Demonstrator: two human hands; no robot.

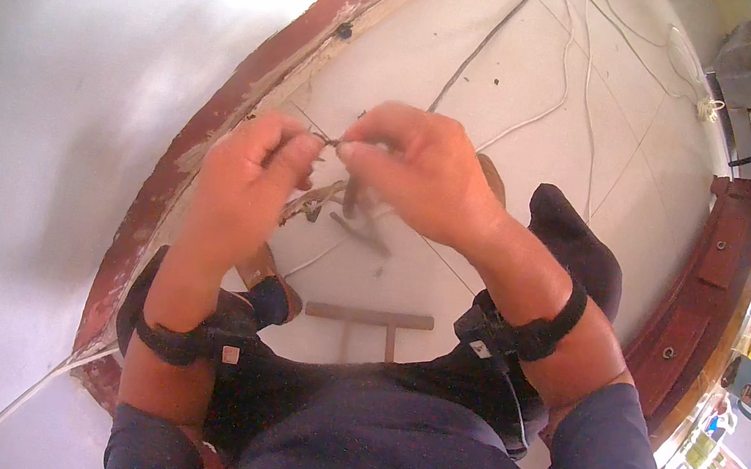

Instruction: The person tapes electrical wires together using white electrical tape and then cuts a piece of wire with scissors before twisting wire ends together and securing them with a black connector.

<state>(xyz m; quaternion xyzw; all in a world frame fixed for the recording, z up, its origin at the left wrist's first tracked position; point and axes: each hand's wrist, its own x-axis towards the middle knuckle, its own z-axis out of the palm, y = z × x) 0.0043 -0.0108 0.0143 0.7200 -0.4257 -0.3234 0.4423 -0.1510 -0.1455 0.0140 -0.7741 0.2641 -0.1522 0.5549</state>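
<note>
My left hand [246, 178] and my right hand [425, 178] meet in front of me, both with fingers pinched. Between their fingertips runs a short, thin dark strand [332, 141], too small and blurred to name its kind. Each hand grips one end of it. Beneath them are a ragged brownish strip [308, 210] and a dark, narrow piece [351, 195]; whether these join the strand I cannot tell. Black straps with small devices circle both forearms.
A wooden bar frame [370, 316] stands between my legs. White cables [566, 78] and a dark cable [492, 40] cross the tiled floor. On the left runs a wall with a worn red-brown base edge [202, 141]. Reddish-brown wooden drawers [717, 260] stand at right.
</note>
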